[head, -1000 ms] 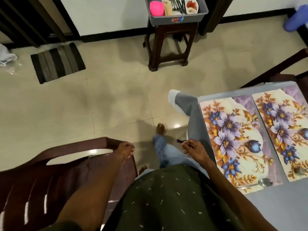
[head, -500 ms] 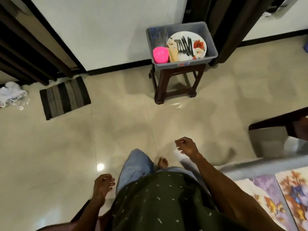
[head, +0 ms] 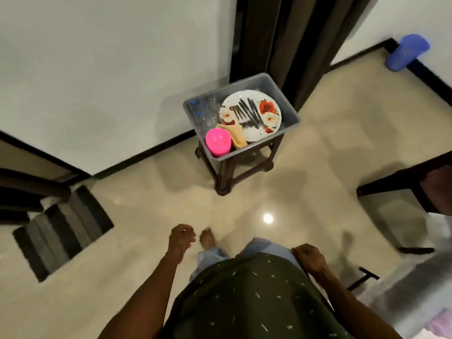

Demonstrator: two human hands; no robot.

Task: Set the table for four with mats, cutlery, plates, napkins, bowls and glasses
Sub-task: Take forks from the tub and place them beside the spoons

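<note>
Plates (head: 254,116), dark cutlery (head: 248,113), pink bowls (head: 218,142), a napkin (head: 236,135) and glasses (head: 204,112) sit in the far grey tub (head: 292,118) (much left, I judge); left hand (head: 181,238) and right hand (head: 308,257) hang loosely curled, holding nothing.

From my remote seat I see both arms hanging low in the bottom half of the frame. The left hand (head: 181,239) sits left of centre, fingers loosely curled and holding nothing, its forearm running down to the bottom edge. The right hand (head: 310,257) (lower right of centre) is loosely curled too, empty, close against the torso. One bare foot (head: 207,239) shows between them.
</note>
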